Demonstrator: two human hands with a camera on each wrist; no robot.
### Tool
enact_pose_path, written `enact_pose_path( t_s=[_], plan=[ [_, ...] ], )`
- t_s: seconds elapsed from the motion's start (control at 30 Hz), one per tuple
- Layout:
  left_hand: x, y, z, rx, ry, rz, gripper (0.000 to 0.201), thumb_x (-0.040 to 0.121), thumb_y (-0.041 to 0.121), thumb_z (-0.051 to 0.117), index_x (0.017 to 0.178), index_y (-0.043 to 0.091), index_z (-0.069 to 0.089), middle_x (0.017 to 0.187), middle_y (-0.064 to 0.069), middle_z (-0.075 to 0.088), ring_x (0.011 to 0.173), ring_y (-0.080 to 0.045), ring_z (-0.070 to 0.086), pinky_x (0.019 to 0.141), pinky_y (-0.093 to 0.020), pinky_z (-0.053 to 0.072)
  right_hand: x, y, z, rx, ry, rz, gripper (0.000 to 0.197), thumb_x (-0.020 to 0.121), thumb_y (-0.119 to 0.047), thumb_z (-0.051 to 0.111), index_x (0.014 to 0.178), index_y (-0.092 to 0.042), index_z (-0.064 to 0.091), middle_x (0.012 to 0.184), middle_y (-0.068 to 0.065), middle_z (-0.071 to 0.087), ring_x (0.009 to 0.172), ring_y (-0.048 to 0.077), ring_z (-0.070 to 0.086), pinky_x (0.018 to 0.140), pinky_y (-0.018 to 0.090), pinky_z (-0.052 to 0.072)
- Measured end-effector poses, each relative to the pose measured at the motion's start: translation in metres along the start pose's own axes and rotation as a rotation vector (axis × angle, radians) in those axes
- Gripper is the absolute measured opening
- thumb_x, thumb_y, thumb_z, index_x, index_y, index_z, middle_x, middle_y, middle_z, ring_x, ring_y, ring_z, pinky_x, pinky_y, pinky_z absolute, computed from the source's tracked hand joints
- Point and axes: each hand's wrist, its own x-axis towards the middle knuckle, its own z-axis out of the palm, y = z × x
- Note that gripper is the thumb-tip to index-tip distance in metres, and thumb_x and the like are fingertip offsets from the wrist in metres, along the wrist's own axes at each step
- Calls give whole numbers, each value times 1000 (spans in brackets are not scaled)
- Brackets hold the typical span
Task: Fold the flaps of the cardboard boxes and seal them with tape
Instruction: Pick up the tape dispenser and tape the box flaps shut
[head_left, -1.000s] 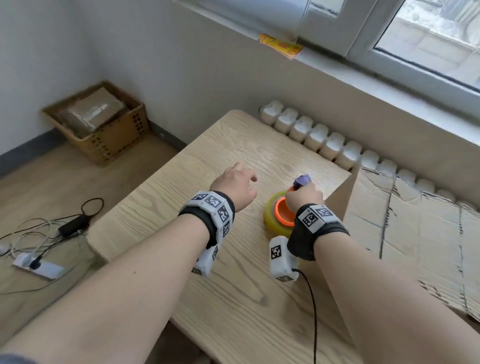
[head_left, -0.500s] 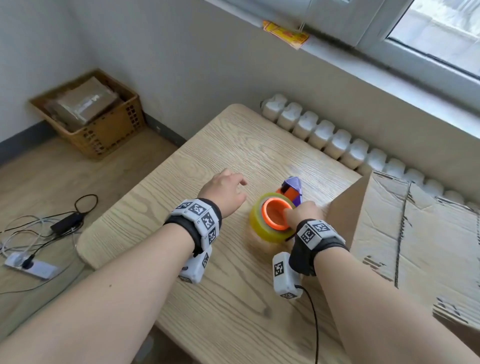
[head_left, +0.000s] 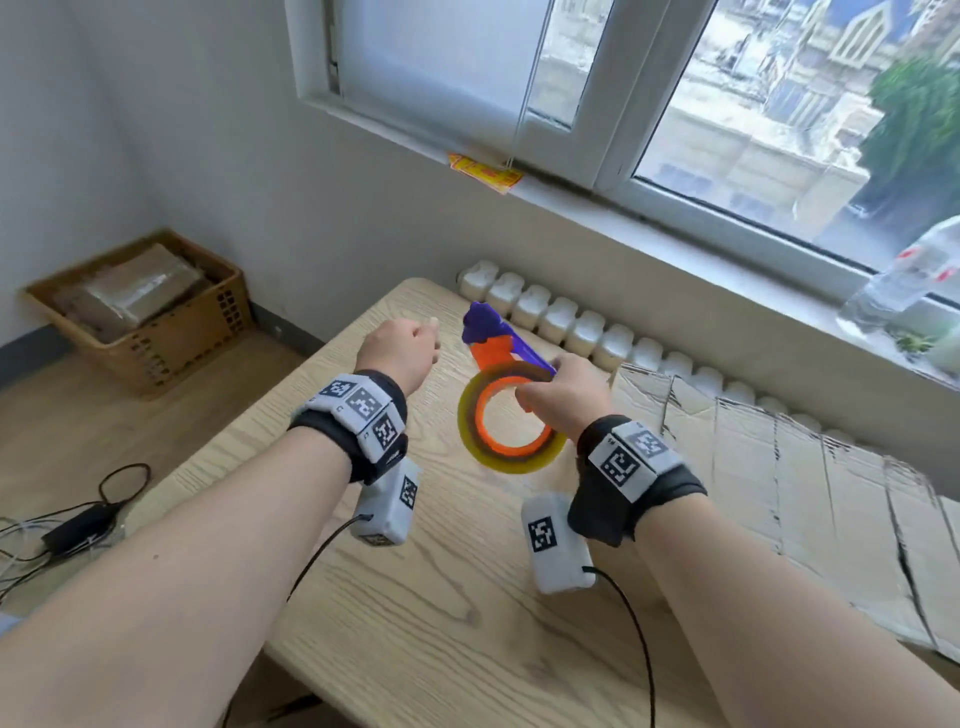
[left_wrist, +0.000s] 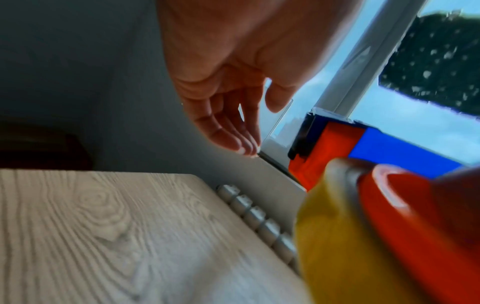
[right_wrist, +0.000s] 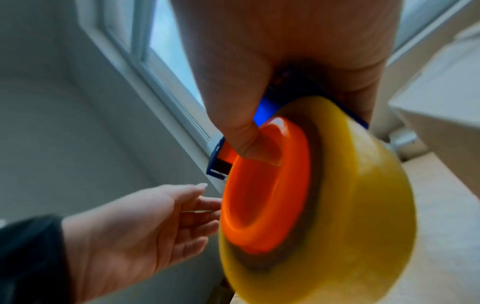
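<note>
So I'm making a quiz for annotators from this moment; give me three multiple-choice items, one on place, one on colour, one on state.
1. Where is the flattened cardboard?
A. on the table's right side
B. in the floor basket
C. on the windowsill

2. What colour is the tape roll's inner core?
A. green
B. orange
C. white

3. What is the left hand doing?
A. gripping the tape roll
B. pressing the cardboard
C. holding nothing, beside the roll

Answers: 1 A, the cardboard lies on the table to the right of the right hand. 2 B, the right wrist view shows an orange core inside yellowish tape. 3 C, its fingers are loose and empty; only the right hand grips the roll.
</note>
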Motion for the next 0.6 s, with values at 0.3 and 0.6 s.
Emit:
enact_pose_path(
  t_s=[0.3,0.6],
  plan=[
    [-91,80,24,-537,-294,-217,30,98,23,42,78,5,53,41,-5,60,33,-11,58,39,-17,47,-75,45,-73,-197,173,-163,33,77,-18,60,105,-21,44,92,0,51,85,21,48,75,29,40],
    [-193,128,105,-505,-390,-172,30,93,1,47,64,4,48,55,-7,52,40,-13,50,37,-14,42,-148,147,-168,-190,212,-203,44,67,-13,65,105,-24,46,98,2,56,90,24,52,72,28,39]
  ],
)
